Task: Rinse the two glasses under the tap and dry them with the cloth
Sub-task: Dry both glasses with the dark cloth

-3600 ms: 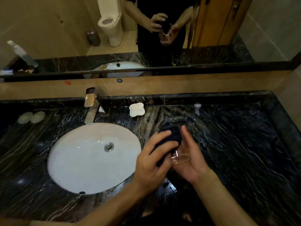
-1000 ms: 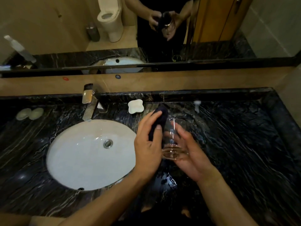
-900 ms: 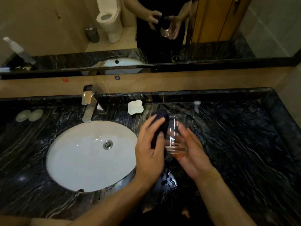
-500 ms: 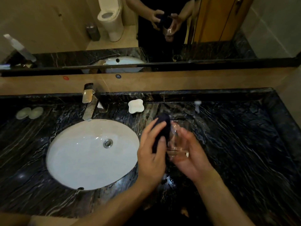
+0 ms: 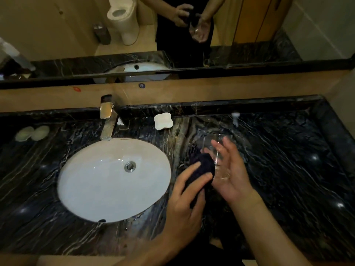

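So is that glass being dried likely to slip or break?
Probably fragile: the clear glass looks thin-walled. Possibly slippery, since the right hand cradles it with loose fingers while the left hand rubs the dark cloth against it.

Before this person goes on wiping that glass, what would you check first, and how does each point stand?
1. Glass held by the right hand: ok.
2. Dark cloth gripped by the left hand: ok.
3. Cloth touching the glass: ok, at its side.
4. Tap not running: ok, no stream visible.
5. Glass fully dry: cannot tell.
6. Second glass located: cannot tell.
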### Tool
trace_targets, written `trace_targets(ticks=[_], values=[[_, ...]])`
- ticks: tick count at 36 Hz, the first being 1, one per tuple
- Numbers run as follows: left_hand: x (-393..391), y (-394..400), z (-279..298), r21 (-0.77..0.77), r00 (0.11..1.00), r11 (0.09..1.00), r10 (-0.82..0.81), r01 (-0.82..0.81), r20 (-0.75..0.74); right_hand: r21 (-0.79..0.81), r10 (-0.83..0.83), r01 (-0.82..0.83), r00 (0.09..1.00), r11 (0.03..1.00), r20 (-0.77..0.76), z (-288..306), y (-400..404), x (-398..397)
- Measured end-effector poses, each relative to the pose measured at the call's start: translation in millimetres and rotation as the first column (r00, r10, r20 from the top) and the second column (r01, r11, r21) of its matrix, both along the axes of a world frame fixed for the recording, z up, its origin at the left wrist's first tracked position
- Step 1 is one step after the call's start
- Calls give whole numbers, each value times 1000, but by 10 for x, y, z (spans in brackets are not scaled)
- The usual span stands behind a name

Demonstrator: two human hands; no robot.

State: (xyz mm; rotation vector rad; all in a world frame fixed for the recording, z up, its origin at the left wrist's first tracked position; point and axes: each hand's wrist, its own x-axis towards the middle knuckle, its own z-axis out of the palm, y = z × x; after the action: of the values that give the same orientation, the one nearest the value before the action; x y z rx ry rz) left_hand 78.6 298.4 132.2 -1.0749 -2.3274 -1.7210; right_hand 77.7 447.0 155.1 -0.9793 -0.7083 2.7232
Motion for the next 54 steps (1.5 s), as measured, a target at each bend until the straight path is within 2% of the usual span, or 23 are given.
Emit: trace_targets(ticks=[5,9,11,13,16,20,25,29,32,39,44,48,50,54], values=[[-326,-16,157,55,997,998,13,-17,79,108,173,-166,983,980,-59,-10,-265,-69],[-756,-61,265,27,988,999,-25,21,155,149,234,-222,970,964,-66,-71,-462,-85],[-962,-91,226,4,967,1000,-3,2,253,212,275,-261,961,942,-36,-137,-513,-122],[-1126,-129,135,-7,909,999,48,-49,413,305,281,-269,960,913,6,-165,-574,-144],[-1247,-255,-113,-52,804,993,114,-102,584,535,174,-215,977,817,127,-237,-666,-154],[-1221,-537,-397,-73,679,993,118,-95,725,801,-40,-199,963,565,268,-430,-666,-268],[-1150,-820,-656,-132,699,991,86,11,710,889,-298,-196,893,415,336,-831,-362,-532],[-1114,-982,-833,-178,763,978,36,104,646,903,-392,-328,820,276,418,-1102,-98,-669],[-1090,-1040,-868,-180,771,973,2,146,637,888,-440,-369,773,275,457,-1212,69,-704],[-1034,-1058,-864,-186,797,960,-56,208,602,894,-477,-356,757,273,447,-1285,233,-689],[-977,-1006,-870,-203,809,952,-70,229,584,878,-445,-382,758,288,476,-1312,296,-671],[-930,-915,-815,-203,818,948,-88,243,568,844,-344,-437,776,311,528,-1140,294,-589],[-906,-865,-812,-207,828,946,-99,251,552,838,-323,-462,777,290,541,-1000,291,-436],[-853,-754,-806,-218,837,944,-95,247,539,863,-361,-472,785,180,504,-760,206,162]])
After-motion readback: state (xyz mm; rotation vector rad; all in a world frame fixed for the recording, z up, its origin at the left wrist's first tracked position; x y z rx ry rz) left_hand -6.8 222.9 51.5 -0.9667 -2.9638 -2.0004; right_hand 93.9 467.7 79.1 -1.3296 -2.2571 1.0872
